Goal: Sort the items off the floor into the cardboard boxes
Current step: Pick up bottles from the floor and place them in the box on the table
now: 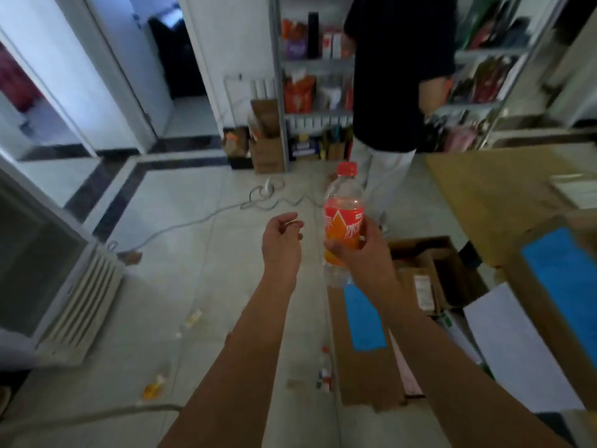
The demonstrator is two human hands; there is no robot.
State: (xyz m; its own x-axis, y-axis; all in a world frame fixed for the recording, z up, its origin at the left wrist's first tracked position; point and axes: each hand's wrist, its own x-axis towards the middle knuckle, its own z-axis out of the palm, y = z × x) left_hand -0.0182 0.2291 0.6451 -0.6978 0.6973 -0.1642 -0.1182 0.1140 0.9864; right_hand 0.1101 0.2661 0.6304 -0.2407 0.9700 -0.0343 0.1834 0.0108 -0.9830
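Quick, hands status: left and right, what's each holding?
Left hand: open, fingers loosely curled, nothing visibly held.
Right hand: closed grip on the orange drink bottle.

Our right grip [361,250] holds the bottle [343,218] above the floor [181,205], our left grip [282,242] just left of it. Cardboard boxes [416,244] lie to our right; shelves [319,63] stand behind.

no readable text, bottle [343,221] label lettering too blurred
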